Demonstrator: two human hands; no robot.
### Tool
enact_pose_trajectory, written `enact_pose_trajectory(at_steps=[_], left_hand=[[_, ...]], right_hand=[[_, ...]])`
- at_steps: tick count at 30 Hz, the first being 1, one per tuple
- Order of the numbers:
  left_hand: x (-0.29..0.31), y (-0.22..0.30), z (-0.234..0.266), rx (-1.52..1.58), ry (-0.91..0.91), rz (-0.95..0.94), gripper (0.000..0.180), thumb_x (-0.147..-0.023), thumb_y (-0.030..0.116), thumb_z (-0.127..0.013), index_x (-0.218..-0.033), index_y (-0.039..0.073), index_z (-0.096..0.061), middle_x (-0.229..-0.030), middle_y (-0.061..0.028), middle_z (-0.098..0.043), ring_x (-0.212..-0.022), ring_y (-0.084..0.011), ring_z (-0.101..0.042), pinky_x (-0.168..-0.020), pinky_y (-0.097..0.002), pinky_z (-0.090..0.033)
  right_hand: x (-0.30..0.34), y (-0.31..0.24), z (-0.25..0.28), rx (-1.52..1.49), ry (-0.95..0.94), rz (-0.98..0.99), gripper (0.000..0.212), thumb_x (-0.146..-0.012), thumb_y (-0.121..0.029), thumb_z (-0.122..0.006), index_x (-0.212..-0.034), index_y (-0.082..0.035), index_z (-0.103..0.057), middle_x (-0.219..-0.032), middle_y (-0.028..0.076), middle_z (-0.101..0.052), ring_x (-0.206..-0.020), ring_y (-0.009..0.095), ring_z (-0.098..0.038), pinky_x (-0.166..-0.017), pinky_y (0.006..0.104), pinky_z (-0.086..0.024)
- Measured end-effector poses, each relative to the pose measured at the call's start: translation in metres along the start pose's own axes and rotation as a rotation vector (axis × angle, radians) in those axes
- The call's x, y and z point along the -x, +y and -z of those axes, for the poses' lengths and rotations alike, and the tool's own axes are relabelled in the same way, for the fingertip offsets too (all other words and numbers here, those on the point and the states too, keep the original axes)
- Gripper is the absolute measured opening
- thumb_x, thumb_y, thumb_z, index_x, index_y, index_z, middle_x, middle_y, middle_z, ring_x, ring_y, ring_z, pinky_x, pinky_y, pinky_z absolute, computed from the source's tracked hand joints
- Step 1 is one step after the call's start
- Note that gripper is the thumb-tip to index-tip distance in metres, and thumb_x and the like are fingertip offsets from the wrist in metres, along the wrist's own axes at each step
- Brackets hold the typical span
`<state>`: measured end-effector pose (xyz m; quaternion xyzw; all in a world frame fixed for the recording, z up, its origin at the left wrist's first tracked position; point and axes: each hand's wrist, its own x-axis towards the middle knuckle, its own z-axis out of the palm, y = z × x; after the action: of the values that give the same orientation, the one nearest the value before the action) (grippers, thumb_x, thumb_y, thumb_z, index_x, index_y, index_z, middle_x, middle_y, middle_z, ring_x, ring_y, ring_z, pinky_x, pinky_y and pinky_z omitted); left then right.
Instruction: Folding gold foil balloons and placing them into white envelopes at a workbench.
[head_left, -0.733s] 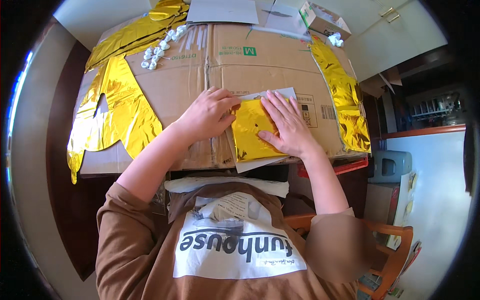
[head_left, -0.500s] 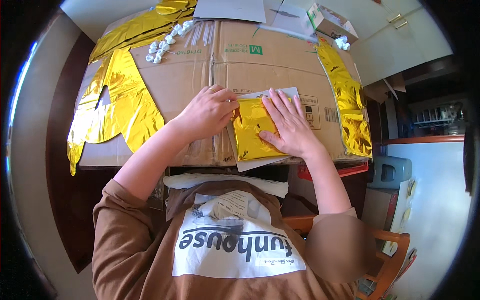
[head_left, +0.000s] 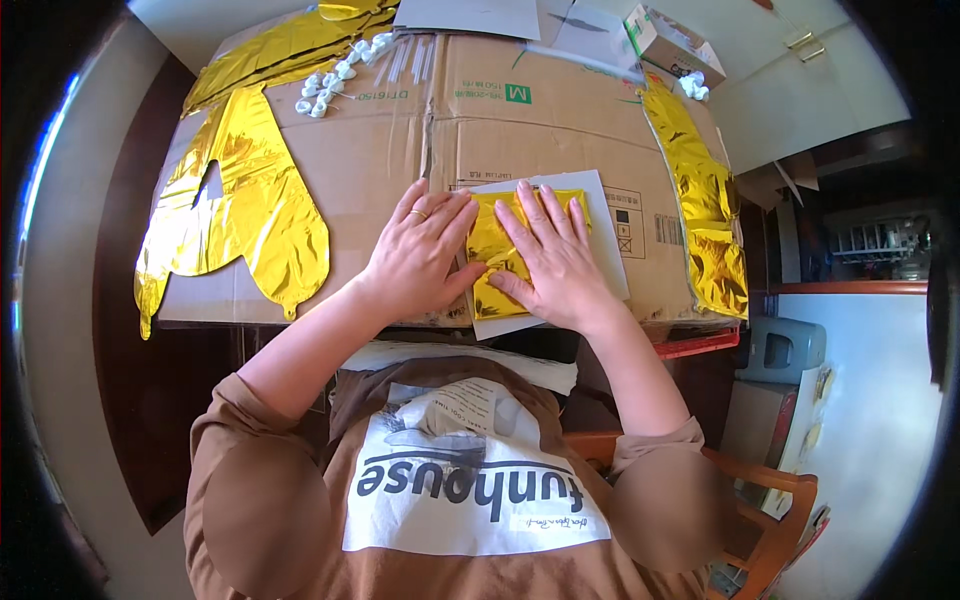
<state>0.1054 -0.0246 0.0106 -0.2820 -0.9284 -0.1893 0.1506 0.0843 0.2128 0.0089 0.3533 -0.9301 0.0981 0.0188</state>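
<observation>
A folded gold foil balloon (head_left: 500, 302) lies flat on a white card (head_left: 605, 255) near the front edge of the cardboard. My right hand (head_left: 555, 255) rests open on top of it, fingers stretched away from me. Along the foil's left edge lies my left hand (head_left: 422, 250), also flat, with its thumb touching the foil close to the right thumb. A ring shows on one left finger. Parts of the foil are hidden under both hands.
A gold letter-shaped foil balloon (head_left: 255, 195) lies at left and a long gold foil piece (head_left: 698, 195) at right. Farther back are more gold foil (head_left: 270, 60), small white curled bundles (head_left: 325, 90), clear straws (head_left: 408, 58), white sheets (head_left: 468, 18) and an open box (head_left: 672, 42).
My left hand has gone from pinching at the foil's upper left corner to lying flat along its left side. The right hand has shifted slightly left; more of the card shows at right.
</observation>
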Motion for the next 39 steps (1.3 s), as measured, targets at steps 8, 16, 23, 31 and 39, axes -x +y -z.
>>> enact_pose_trajectory(at_steps=[8,16,23,31,39], left_hand=[[0.006,0.005,0.007,0.041,-0.044,0.090,0.089,-0.083,0.040,-0.074,-0.152,0.000,-0.034,-0.137,-0.0169,-0.059,-0.141,-0.0372,-0.041,-0.122,-0.0550,-0.016],[0.009,0.005,0.009,0.094,-0.044,0.119,0.092,-0.082,0.037,-0.075,-0.153,0.001,-0.031,-0.139,-0.0176,-0.057,-0.145,-0.0365,-0.036,-0.122,-0.0550,-0.016],[-0.005,-0.025,0.013,0.280,0.007,0.188,0.045,-0.084,0.011,-0.070,-0.127,0.004,-0.062,-0.123,-0.0160,-0.064,-0.117,-0.0343,-0.059,-0.106,-0.0463,-0.043],[-0.050,-0.041,0.026,0.330,-0.248,0.195,0.032,-0.080,0.006,-0.068,-0.112,0.002,-0.070,-0.102,-0.0161,-0.067,-0.093,-0.0305,-0.066,-0.085,-0.0394,-0.053],[-0.055,-0.042,0.023,0.368,-0.353,0.304,0.023,-0.078,0.007,-0.069,-0.100,0.001,-0.070,-0.091,-0.0150,-0.068,-0.088,-0.0292,-0.067,-0.080,-0.0382,-0.053]], right_hand=[[0.000,0.004,-0.005,-0.023,0.022,0.027,0.081,-0.096,-0.065,-0.048,-0.158,-0.017,-0.031,-0.165,0.018,-0.020,-0.152,0.041,-0.018,-0.121,0.0603,-0.011],[-0.001,0.004,0.000,-0.008,0.009,0.035,0.080,-0.096,-0.065,-0.047,-0.158,-0.016,-0.032,-0.165,0.018,-0.021,-0.151,0.041,-0.018,-0.121,0.0581,-0.012],[0.001,0.005,0.005,-0.064,0.013,0.045,0.078,-0.096,-0.063,-0.048,-0.156,-0.015,-0.034,-0.164,0.019,-0.023,-0.151,0.041,-0.021,-0.122,0.0565,-0.012],[-0.003,0.009,0.008,-0.221,0.075,0.023,0.059,-0.100,-0.036,-0.052,-0.150,-0.007,-0.041,-0.158,0.019,-0.036,-0.146,0.039,-0.032,-0.119,0.0557,-0.021],[-0.012,0.018,0.011,-0.281,0.081,0.039,0.062,-0.094,-0.028,-0.064,-0.148,-0.005,-0.044,-0.156,0.019,-0.040,-0.145,0.038,-0.035,-0.119,0.0544,-0.023]])
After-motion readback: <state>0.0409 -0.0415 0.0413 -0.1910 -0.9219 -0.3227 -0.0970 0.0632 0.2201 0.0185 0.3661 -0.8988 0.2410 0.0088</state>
